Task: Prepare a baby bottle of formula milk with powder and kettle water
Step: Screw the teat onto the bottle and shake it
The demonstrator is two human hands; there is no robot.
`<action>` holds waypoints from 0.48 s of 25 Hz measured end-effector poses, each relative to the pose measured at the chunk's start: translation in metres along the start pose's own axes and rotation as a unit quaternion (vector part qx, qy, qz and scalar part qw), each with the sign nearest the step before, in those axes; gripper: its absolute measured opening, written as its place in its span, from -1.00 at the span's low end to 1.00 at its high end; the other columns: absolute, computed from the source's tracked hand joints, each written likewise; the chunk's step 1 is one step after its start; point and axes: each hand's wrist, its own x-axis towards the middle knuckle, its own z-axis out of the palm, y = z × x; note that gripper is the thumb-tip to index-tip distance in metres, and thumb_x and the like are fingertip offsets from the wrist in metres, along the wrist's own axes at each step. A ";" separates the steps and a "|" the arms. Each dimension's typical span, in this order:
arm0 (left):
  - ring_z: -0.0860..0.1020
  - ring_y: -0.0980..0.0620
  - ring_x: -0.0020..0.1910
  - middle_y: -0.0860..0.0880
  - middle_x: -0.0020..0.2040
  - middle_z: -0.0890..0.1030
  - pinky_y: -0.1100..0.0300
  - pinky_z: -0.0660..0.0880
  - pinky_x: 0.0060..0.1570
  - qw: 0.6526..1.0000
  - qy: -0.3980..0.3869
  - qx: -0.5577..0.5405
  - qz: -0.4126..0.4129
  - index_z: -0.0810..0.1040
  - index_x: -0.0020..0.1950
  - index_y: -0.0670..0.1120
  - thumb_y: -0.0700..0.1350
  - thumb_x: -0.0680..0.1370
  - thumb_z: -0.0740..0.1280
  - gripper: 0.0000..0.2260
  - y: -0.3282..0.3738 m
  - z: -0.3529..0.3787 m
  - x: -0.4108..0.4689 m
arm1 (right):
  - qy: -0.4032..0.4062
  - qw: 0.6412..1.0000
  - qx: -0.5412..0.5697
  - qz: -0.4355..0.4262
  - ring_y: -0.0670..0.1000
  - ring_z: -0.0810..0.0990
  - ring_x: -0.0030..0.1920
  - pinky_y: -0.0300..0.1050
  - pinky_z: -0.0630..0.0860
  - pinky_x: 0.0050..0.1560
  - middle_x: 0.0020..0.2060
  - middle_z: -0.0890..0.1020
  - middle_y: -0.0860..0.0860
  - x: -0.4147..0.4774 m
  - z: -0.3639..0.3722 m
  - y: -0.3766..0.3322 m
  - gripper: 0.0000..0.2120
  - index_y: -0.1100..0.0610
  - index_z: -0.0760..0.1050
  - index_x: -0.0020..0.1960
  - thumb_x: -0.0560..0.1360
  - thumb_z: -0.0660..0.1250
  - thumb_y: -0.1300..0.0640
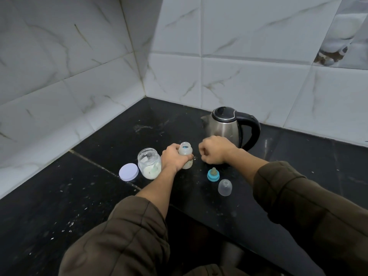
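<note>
An open baby bottle (185, 151) stands upright on the black counter (79, 196), and my left hand (174, 158) grips its body. Just right of the bottle my right hand (214, 149) hovers with its fingers curled under; whether it holds anything is hidden. Left of the bottle stands an open glass jar (149, 164) holding white powder, with its pale round lid (128, 171) lying flat beside it. The steel kettle (225, 126) with a black handle stands behind my right hand. A blue teat ring (213, 174) and a clear dome cap (225, 187) lie in front.
White marbled wall tiles (249, 86) close off the corner behind and to the left. The counter's front edge (209, 222) runs diagonally below the cap. White specks are scattered on the counter.
</note>
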 end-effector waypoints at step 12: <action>0.66 0.03 0.07 0.07 0.05 0.70 -0.02 0.60 0.18 0.999 -0.029 -0.030 -0.015 0.58 0.16 0.05 0.10 0.30 0.64 -0.50 -0.032 0.012 -0.010 | -0.176 0.978 -0.089 0.067 0.15 0.58 0.22 0.07 0.61 0.15 0.26 0.54 0.09 0.001 0.051 0.001 -0.49 0.03 0.50 0.40 0.47 0.50 0.10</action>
